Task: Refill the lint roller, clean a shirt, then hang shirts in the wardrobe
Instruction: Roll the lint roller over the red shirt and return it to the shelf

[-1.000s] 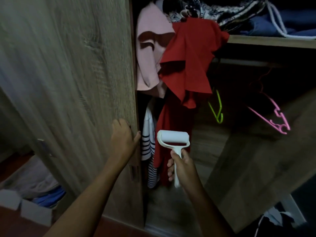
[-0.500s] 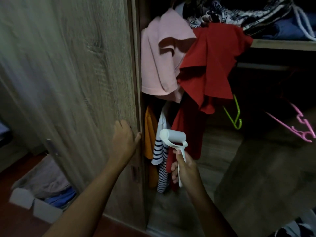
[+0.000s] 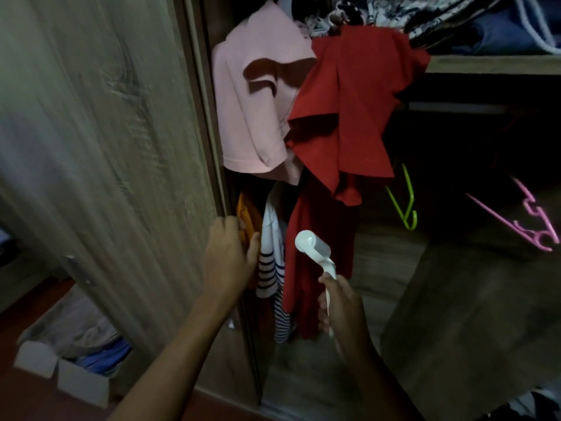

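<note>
- No readable brand, label or writing anywhere.
- My left hand [image 3: 229, 256] is curled over the edge of the wardrobe door [image 3: 100, 165], fingers wrapped round it, thumb on the inner side.
- My right hand [image 3: 341, 302] is closed round the handle of the white lint roller [image 3: 314, 249]; roller head up, just in front of the red garment [image 3: 349, 110].
- Hanging clothes, counted: 1 pink shirt [image 3: 255, 110], 1 red, 1 orange [image 3: 250, 214], 1 striped [image 3: 270, 265] – packed together at the left end, next to the door edge.
- 2 bare hangers: green [image 3: 406, 205], pink [image 3: 528, 220], in the open dark space to the right.
- Shelf [image 3: 491, 64] above carries folded fabric; count unclear.
- Cardboard box [image 3: 60, 375] with clothes on the floor, lower left.
</note>
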